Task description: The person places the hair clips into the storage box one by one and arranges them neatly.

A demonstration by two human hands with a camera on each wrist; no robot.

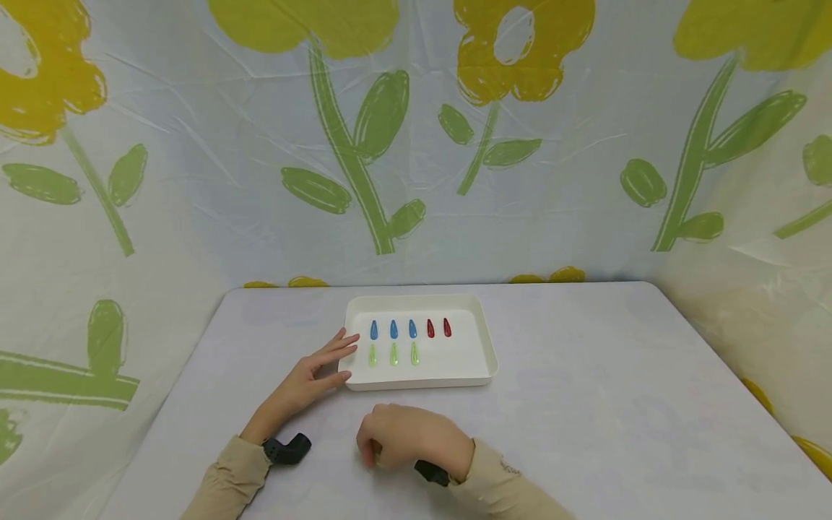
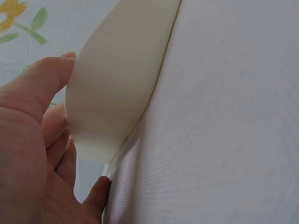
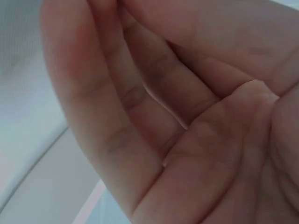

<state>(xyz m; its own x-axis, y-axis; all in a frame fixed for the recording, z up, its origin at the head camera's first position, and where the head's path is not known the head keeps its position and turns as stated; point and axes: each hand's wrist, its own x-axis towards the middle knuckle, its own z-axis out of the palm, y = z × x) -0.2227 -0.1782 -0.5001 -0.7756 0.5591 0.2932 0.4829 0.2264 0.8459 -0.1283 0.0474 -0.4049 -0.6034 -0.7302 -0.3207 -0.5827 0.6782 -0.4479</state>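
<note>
A white tray (image 1: 455,368) lies on the table, holding hair snap clips in two rows. The far row has three blue clips (image 1: 393,329) and two red clips (image 1: 430,328); three light green clips (image 1: 393,354) form the near row. My left hand (image 1: 305,379) touches the tray's left edge with fingers spread and fairly straight; the left wrist view shows its thumb (image 2: 58,77) against the tray wall (image 2: 117,74). In front of the tray, my right hand (image 1: 406,437) is curled, pinching a light green hair clip (image 1: 378,459), mostly hidden by the fingers.
The pale tabletop (image 1: 585,404) extends to both sides of the tray. Behind it hangs a white cloth (image 1: 552,209) printed with yellow flowers. Black wrist cameras (image 1: 286,449) sit at both cuffs.
</note>
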